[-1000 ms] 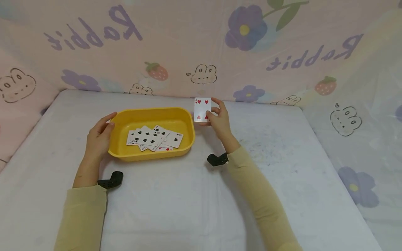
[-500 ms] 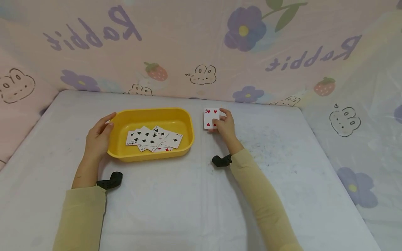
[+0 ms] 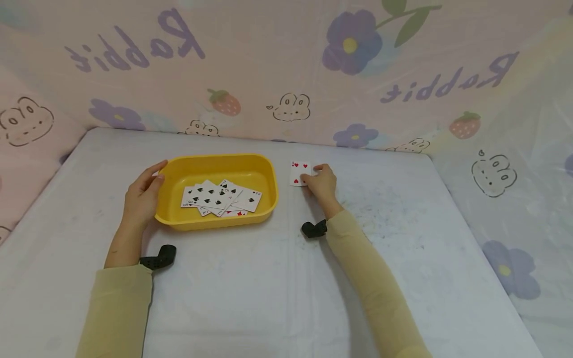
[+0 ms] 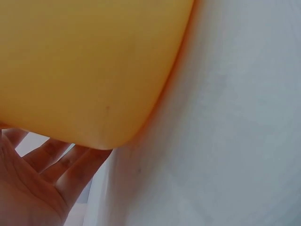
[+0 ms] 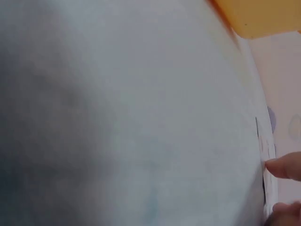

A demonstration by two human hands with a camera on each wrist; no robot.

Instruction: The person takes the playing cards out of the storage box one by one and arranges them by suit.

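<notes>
A yellow plastic bin point(image 3: 215, 226) stands left of centre with several overlapping playing cards point(image 3: 208, 196) inside, mostly spades face up. My left hand point(image 3: 141, 196) rests at the bin's left end, thumb at the rim; in the left wrist view its fingers point(image 4: 77, 172) reach fairly straight along the bin's outer side. Right of the bin, my right hand point(image 3: 323, 184) has its thumb on the face of a four of hearts playing card point(image 3: 297, 171), which lies low at the tabletop. The index finger is off the card's right edge. In the right wrist view the card appears nearly edge-on.
A white sheet covers the table point(image 3: 233, 288). Patterned fabric point(image 3: 250, 59) hangs along the back and sides, close behind the bin. Both wrists wear black camera mounts, one point(image 3: 159, 256) at the left and one point(image 3: 314, 229) at the right.
My right hand has moved right and down from the bin's right rim, bringing the four of hearts playing card down to the tabletop. The left hand and bin have stayed in place.
</notes>
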